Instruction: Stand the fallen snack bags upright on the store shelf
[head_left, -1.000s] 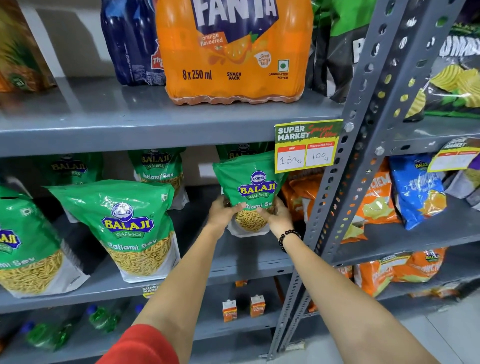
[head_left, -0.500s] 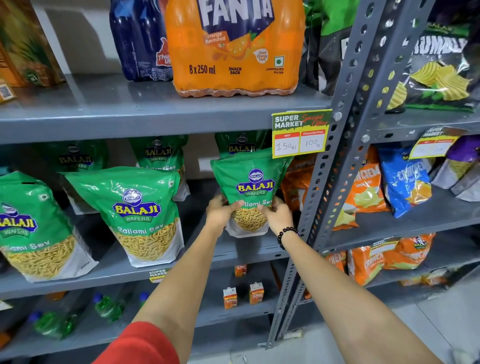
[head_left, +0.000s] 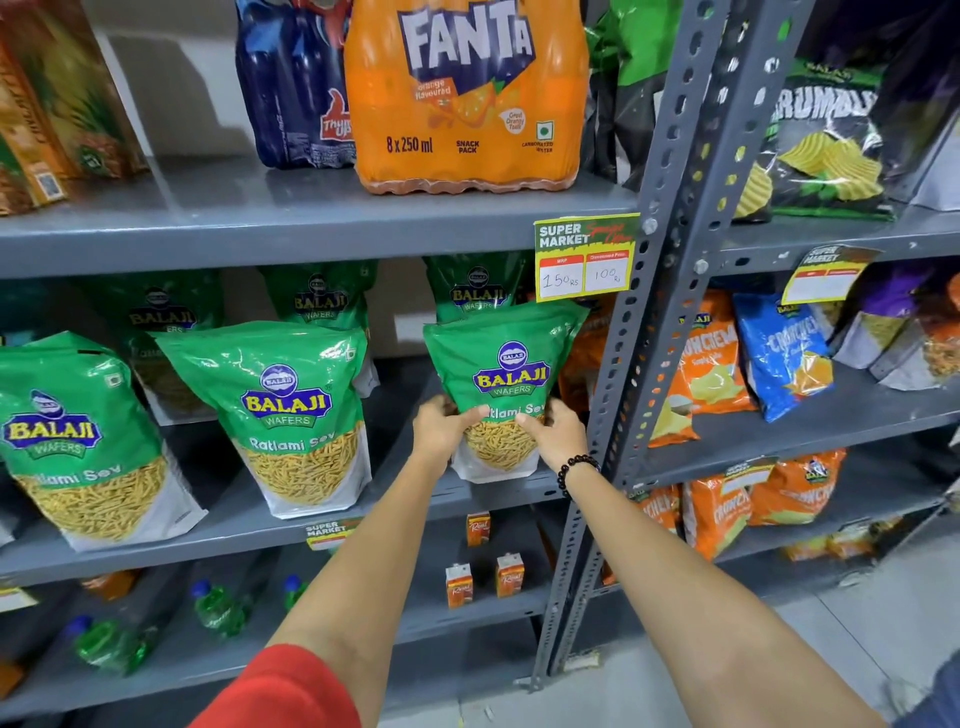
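Unmoved since the earlier frame: green Balaji Ratlami Sev bag (head_left: 506, 387), held upright on the grey middle shelf (head_left: 249, 525), gripped at its lower sides by left hand (head_left: 441, 427) and right hand (head_left: 555, 434), fingers clenched around it.

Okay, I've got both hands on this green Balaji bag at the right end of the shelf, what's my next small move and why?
Probably ease both hands off and see whether it stands. The green Balaji bag already looks upright, its base on the shelf, with the left hand and right hand gripping its lower sides.
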